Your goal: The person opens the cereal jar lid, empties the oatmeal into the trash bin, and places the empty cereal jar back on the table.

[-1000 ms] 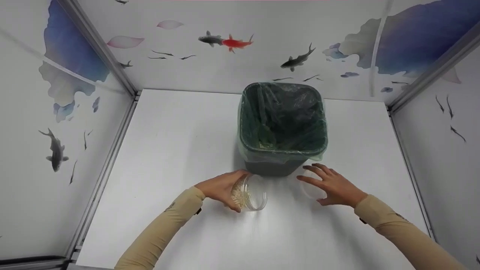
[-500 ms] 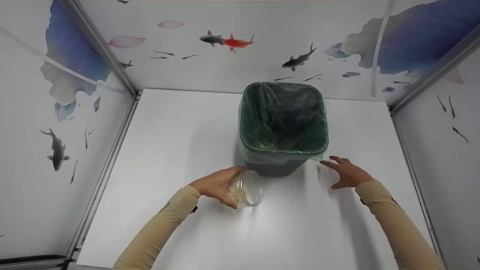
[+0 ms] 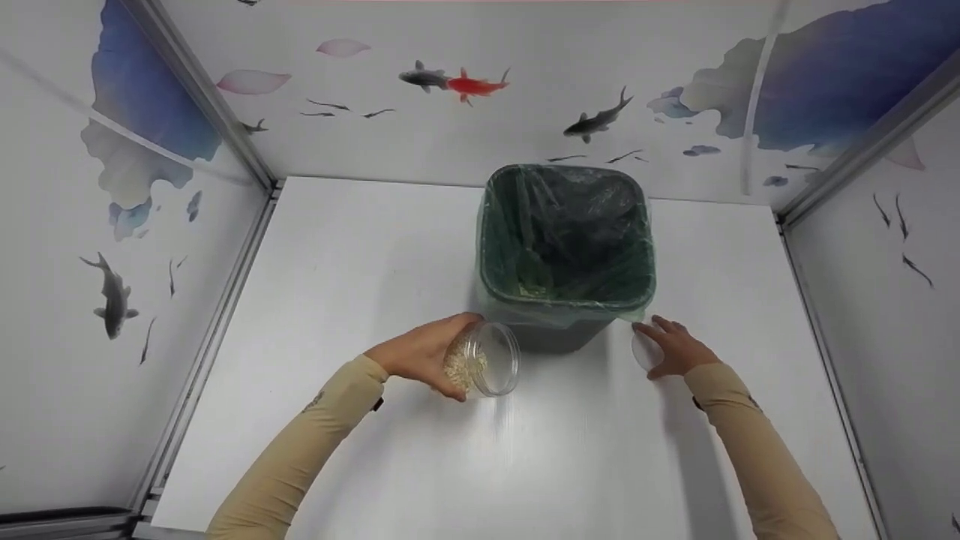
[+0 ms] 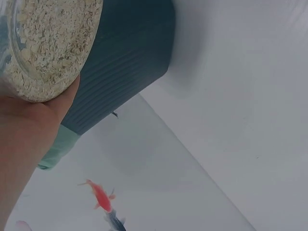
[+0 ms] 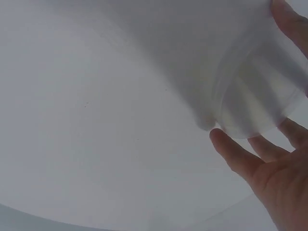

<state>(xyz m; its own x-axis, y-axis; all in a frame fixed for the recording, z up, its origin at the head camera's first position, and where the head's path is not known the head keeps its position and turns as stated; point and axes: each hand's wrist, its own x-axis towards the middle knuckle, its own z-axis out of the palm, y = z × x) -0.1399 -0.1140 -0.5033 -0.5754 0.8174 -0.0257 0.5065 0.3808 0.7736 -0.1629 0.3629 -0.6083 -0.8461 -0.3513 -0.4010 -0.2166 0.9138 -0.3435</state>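
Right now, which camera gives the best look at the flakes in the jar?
The left wrist view: there the pale flakes appear close up, single pieces distinct. The head view shows them smaller, inside the clear jar in the left hand. The right wrist view shows none.

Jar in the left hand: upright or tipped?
Tipped: in the head view, the jar leans sideways in the left hand, its mouth facing the person's right.
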